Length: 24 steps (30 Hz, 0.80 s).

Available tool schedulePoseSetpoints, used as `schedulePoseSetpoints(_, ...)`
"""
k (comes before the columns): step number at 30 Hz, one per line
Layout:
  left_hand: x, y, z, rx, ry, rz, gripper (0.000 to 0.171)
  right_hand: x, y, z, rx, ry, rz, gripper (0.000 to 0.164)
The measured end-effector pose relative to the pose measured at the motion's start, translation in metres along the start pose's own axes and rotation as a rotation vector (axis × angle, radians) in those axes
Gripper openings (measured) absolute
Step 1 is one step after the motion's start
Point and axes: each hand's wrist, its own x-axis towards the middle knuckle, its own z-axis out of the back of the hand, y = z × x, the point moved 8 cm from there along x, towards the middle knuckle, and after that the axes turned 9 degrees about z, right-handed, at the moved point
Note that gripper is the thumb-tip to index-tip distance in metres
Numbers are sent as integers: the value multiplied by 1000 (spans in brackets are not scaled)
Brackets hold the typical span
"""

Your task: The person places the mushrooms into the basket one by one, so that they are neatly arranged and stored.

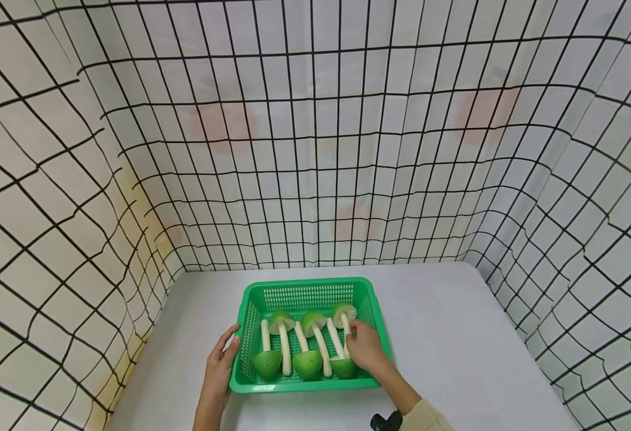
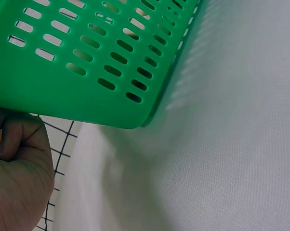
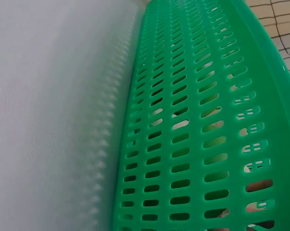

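Note:
A green slotted plastic basket holds several mushrooms with green caps and pale stems, laid side by side with caps facing alternate ways. My left hand grips the basket's left rim; in the left wrist view its curled fingers are at the rim. Inside the basket at the right end, my right hand pinches the stem of a mushroom whose cap points to the back. Beside it, another mushroom has its cap toward the front. The basket wall mostly hides the right hand in the right wrist view.
The basket stands on a white cloth-covered table. Black grid netting over pale printed sheets rises at the back and both sides. A beige sleeve and a small black device are at the right wrist.

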Motion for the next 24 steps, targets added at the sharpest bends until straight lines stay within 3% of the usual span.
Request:
schedulePoseSetpoints(11, 0, -2, -1, 0, 2, -12, 60, -11, 11, 8, 30, -42, 6, 37)
schedulePoseSetpoints(18, 0, -3, 1, 19, 0, -11, 57, -18, 22, 30, 86, -78, 65, 35)
schedulePoseSetpoints(24, -1, -10, 9, 210, -101, -41, 51, -21, 17, 60, 23, -127, 148, 29)
